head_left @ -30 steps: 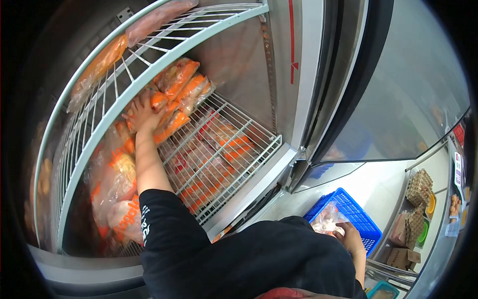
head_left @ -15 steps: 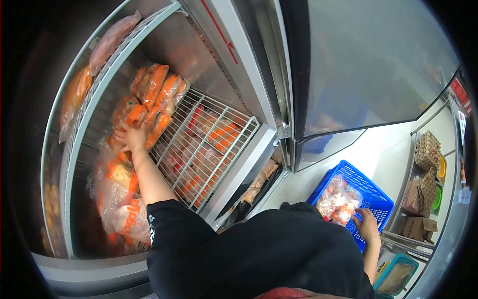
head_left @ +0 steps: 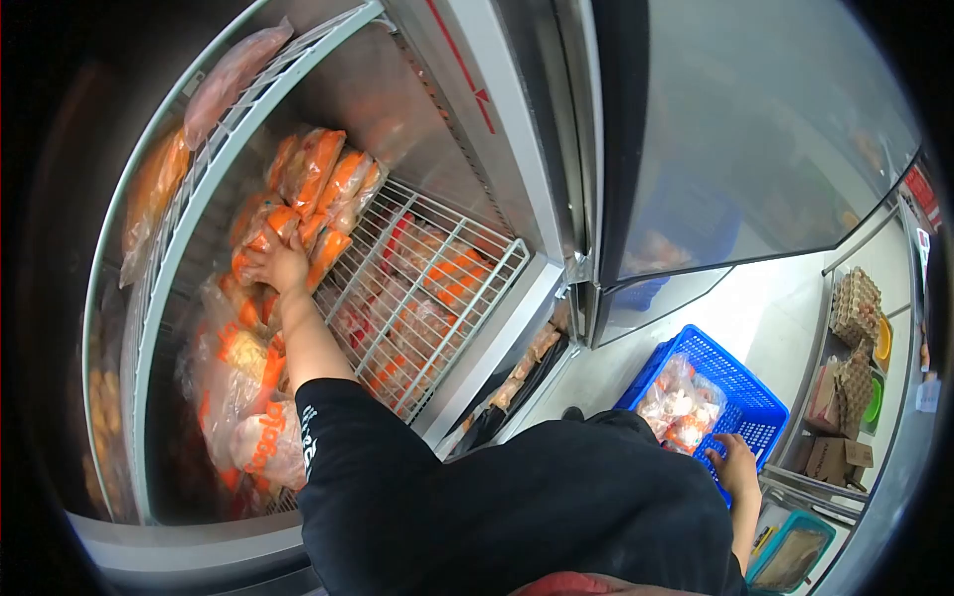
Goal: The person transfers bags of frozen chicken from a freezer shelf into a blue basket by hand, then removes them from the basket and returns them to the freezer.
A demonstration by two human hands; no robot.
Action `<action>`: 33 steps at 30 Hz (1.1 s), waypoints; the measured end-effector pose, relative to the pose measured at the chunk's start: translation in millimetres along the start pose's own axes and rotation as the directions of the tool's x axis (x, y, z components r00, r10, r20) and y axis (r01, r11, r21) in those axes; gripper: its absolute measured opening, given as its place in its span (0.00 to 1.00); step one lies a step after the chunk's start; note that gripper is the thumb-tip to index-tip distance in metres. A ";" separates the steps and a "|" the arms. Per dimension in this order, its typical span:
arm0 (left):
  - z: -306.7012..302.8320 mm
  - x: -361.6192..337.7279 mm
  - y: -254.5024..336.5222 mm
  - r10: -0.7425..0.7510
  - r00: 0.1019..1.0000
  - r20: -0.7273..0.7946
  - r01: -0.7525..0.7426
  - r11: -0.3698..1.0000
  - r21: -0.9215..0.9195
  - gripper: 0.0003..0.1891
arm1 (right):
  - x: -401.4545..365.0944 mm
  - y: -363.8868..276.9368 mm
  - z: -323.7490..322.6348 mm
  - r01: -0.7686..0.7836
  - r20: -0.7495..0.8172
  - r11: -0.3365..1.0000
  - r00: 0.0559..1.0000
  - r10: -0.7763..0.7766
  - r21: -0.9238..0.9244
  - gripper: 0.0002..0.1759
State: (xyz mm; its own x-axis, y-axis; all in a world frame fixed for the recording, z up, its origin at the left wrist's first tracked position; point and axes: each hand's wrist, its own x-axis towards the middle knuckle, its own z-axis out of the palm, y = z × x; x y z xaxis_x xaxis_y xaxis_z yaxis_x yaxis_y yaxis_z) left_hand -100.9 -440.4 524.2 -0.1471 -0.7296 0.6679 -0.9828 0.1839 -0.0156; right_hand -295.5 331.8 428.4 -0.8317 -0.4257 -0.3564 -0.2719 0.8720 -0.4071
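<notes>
Inside the tall refrigerator, my left hand [head_left: 278, 264] presses its bent fingers against a clear bag with orange printing [head_left: 270, 233], near the front of a stack of similar bags [head_left: 333, 179]. The contents are hard to make out. Below that hand lie larger clear bags with orange lettering [head_left: 260, 437], holding pale pieces. On my other side, my right hand [head_left: 735, 465] hooks over the near rim of a blue plastic basket [head_left: 740, 382], its fingers curled inside. Clear bags with white and orange contents [head_left: 682, 405] lie in the basket.
A white wire shelf [head_left: 437, 298] covers more bags below. The refrigerator's glass door [head_left: 755, 129] stands open beside the basket. At the far right, shelving holds egg trays [head_left: 857, 306], cardboard boxes [head_left: 830, 459] and a teal-rimmed container [head_left: 795, 551].
The view has shifted slightly. My left hand has moved a little over the bag, its fingers more bent. My right hand stays at the basket rim.
</notes>
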 end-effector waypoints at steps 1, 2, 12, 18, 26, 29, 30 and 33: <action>-12.8 -4.0 11.9 -0.028 0.999 0.020 0.029 0.999 -0.039 0.42 | 2.5 -2.2 2.0 0.007 0.002 1.000 1.000 -0.007 -0.005 0.17; -20.6 -8.0 19.9 -0.042 0.998 0.047 0.044 0.998 -0.045 0.47 | 5.2 -3.9 4.7 0.016 0.006 1.000 1.000 -0.016 -0.011 0.17; -53.6 -6.7 13.9 0.043 0.973 0.228 -0.028 0.997 -0.072 0.57 | 31.3 -38.0 11.9 0.089 0.065 0.996 0.994 -0.087 -0.023 0.18; -17.6 -7.2 23.4 0.039 0.996 0.084 -0.038 0.999 -0.016 0.45 | 37.2 -24.4 12.4 0.050 0.046 0.994 0.998 -0.046 -0.095 0.19; -75.3 -15.0 52.1 -0.117 0.957 0.266 0.132 0.991 -0.037 0.52 | 46.4 -36.2 19.7 0.100 0.087 0.993 0.992 -0.095 -0.064 0.19; -76.2 -16.9 48.2 -0.157 0.974 0.165 0.171 0.983 -0.070 0.49 | 46.6 -42.0 14.9 0.091 0.092 0.993 0.992 -0.084 -0.081 0.18; -69.8 -16.9 42.1 -0.153 0.981 0.118 0.162 0.984 -0.071 0.48 | 45.7 -45.4 12.0 0.080 0.093 0.993 0.993 -0.072 -0.083 0.18; -64.7 -15.2 28.9 -0.168 0.984 0.050 0.172 0.982 -0.078 0.45 | 46.8 -45.6 7.0 0.101 0.061 0.990 0.994 -0.096 -0.096 0.19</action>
State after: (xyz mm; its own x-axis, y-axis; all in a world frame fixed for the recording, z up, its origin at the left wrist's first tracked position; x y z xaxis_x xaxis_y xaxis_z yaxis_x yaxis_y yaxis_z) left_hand -119.9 -381.3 561.8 0.0150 -0.7820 0.6231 -0.9818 0.1063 0.1571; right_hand -318.6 270.5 424.4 -0.7706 -0.5213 -0.3666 -0.4001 0.8435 -0.3583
